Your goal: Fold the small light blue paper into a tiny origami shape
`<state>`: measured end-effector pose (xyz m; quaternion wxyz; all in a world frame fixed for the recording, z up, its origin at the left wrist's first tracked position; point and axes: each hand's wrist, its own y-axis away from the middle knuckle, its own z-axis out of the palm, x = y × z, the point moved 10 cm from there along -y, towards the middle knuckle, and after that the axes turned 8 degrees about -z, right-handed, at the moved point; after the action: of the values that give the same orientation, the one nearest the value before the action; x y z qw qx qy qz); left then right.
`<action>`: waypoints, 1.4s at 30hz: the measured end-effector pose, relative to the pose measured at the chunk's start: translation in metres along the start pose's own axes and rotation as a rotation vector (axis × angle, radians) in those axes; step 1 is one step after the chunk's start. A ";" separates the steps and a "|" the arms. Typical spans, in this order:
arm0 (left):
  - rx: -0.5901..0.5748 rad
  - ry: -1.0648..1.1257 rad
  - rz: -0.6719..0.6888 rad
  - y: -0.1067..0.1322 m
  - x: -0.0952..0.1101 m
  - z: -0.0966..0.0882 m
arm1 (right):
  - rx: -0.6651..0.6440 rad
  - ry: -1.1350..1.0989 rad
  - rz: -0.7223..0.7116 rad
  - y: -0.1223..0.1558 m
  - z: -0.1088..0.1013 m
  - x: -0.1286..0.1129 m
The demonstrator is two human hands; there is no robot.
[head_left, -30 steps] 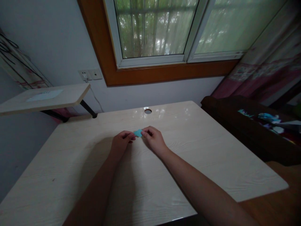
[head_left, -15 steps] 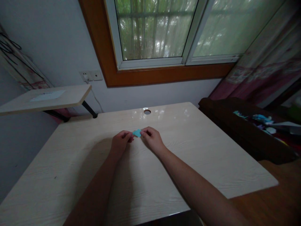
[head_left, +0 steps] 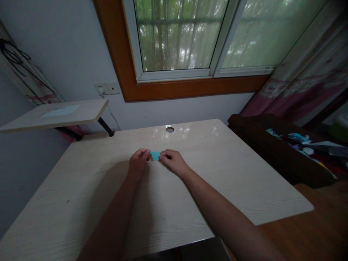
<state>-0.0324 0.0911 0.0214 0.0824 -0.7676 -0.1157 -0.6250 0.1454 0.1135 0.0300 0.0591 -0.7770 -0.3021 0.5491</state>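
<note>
A small light-blue piece of paper [head_left: 155, 156] is pinched between both of my hands just above the pale wooden desk [head_left: 108, 203]. My left hand [head_left: 138, 162] grips its left edge with curled fingers. On the other side, my right hand [head_left: 172, 161] pinches the right edge with thumb and forefinger. Both forearms reach in from the bottom of the picture. Most of the paper is hidden by my fingertips.
A round cable hole [head_left: 170, 129] sits near the desk's far edge. A raised side shelf [head_left: 59, 114] stands at the left, wall sockets [head_left: 106, 88] behind it. A window is ahead. A dark wooden bed frame [head_left: 272, 145] with cluttered bedding lies at the right.
My hands and the blue paper have shifted slightly left and closer together. The camera has tilted a little, so the desk's front edge shows more.
</note>
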 end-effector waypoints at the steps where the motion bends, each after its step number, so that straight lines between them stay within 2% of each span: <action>1: 0.012 -0.007 0.011 0.000 0.001 -0.002 | -0.015 -0.007 -0.001 0.000 0.001 -0.001; 5: -0.011 0.038 0.048 0.000 0.002 -0.001 | -0.018 -0.016 0.003 0.001 0.001 0.000; 11: -0.118 0.176 -0.020 -0.003 -0.003 0.010 | 0.033 -0.057 0.027 0.001 -0.004 0.005; 17: -0.196 0.044 -0.018 0.003 0.007 0.020 | 0.047 -0.067 0.066 0.003 -0.004 0.007; 25: -0.247 0.015 -0.010 0.012 0.011 0.023 | 0.006 -0.021 0.068 0.005 0.003 -0.001; 33: -0.408 -0.085 0.032 0.021 0.003 0.042 | -0.017 -0.093 0.098 0.020 0.004 -0.004; 42: -0.386 -0.187 0.117 0.022 0.006 0.043 | 0.012 -0.098 0.088 0.020 0.001 0.004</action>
<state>0.0152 0.0820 0.0188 -0.0407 -0.8290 0.0437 -0.5560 0.1533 0.0990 0.0182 0.0247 -0.7614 -0.2667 0.5903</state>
